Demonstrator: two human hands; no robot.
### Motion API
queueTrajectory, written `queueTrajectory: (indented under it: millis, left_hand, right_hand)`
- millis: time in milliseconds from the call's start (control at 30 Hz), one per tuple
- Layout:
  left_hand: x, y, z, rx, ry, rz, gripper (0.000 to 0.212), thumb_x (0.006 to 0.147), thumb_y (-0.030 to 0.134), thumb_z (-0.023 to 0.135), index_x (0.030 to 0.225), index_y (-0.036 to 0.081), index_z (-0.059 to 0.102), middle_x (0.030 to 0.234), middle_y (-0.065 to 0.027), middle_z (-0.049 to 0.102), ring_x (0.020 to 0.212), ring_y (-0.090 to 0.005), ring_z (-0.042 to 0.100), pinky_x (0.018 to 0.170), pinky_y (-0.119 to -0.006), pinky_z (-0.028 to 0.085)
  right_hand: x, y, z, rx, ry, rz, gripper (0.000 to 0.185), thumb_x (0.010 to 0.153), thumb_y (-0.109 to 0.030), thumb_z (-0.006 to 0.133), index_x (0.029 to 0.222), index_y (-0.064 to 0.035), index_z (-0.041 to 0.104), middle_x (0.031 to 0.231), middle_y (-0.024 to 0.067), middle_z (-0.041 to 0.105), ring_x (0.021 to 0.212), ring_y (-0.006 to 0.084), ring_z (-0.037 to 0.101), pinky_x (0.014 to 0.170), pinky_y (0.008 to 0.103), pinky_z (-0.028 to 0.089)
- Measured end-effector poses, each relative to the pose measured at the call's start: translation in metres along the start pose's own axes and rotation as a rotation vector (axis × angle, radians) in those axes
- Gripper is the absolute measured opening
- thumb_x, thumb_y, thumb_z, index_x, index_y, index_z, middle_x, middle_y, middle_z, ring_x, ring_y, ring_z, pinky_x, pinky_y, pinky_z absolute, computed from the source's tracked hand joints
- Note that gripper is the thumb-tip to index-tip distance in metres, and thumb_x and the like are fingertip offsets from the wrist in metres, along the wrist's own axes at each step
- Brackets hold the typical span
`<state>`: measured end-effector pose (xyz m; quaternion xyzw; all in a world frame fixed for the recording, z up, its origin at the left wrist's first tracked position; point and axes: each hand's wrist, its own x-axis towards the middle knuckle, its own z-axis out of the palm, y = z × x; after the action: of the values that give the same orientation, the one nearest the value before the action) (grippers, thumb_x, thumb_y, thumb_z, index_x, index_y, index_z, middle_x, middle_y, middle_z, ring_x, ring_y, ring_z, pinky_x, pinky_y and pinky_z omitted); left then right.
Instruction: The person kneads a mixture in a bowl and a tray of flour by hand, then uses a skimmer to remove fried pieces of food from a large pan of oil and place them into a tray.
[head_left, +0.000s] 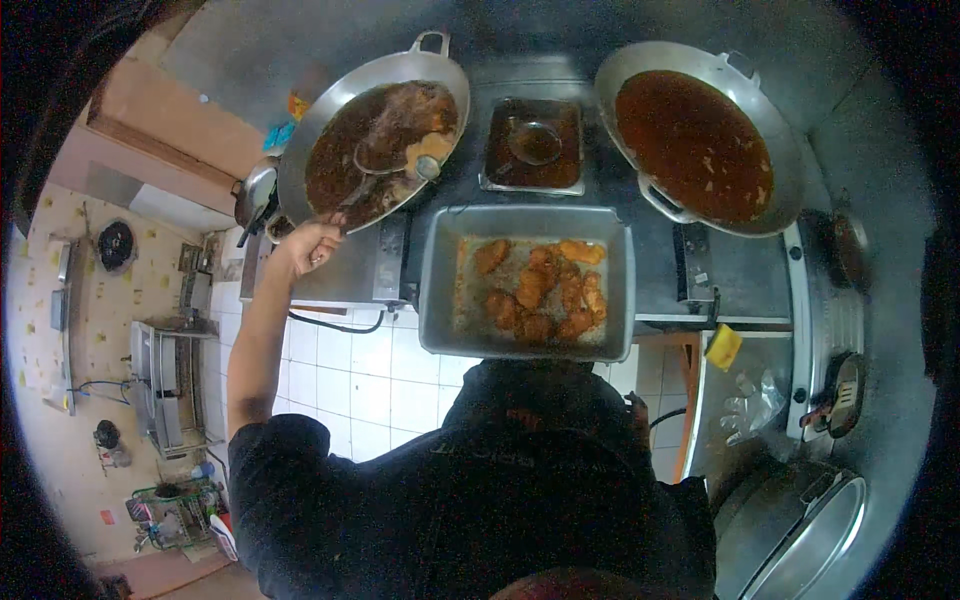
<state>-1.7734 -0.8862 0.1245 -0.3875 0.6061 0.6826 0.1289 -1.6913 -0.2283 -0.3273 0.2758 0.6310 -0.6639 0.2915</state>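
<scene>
My left hand is closed around the handle of a round wire skimmer at the near rim of the left wok. The skimmer's ring lies in dark, foaming oil. Pieces of frying food float at the wok's far right side, and a small round metal thing is near its right rim. Before me stands a grey rectangular tub holding several browned fried pieces. Low at my right side, a dark shape that may be my right hand is too dim to read.
A second wok of reddish-brown oil stands at right. Between the woks sits a square metal pan of dark liquid. A yellow sponge, a clear plastic glove and a large metal pot are at right.
</scene>
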Motion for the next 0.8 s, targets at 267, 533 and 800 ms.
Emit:
queueTrajectory:
  millis: [267,533,800]
  left_hand:
    - [0.029,0.008,0.044,-0.455,-0.090,0.048,0.015,0.072,-0.004,0.048,0.081,0.007,0.044,0.056,0.0058,0.034,0.040,-0.0008,0.027,0.030,-0.013,0.019]
    - [0.081,0.028,0.051,-0.481,-0.059,0.138,0.012,0.074,-0.002,0.048,0.066,0.003,0.041,0.051,0.0041,0.032,0.037,-0.0022,0.029,0.030,-0.014,0.022]
    - [0.101,0.029,0.041,-0.375,0.050,0.199,0.013,0.076,0.008,0.050,0.064,0.007,0.043,0.048,0.0046,0.033,0.036,-0.0047,0.028,0.030,-0.017,0.022]
  right_hand:
    - [0.020,0.019,-0.004,-0.090,-0.056,-0.009,0.031,0.080,-0.034,0.053,0.096,-0.0078,0.055,0.081,0.0029,0.056,0.060,0.0121,0.047,0.047,0.0241,0.041]
    - [0.026,-0.005,0.002,-0.095,-0.009,0.019,0.034,0.078,-0.042,0.053,0.091,-0.0102,0.057,0.075,0.0028,0.053,0.060,0.0130,0.048,0.048,0.0257,0.040]
    - [0.015,-0.004,-0.015,-0.177,-0.014,0.099,0.035,0.074,-0.047,0.053,0.091,-0.0167,0.056,0.067,0.0005,0.051,0.050,0.0128,0.046,0.047,0.0293,0.037]
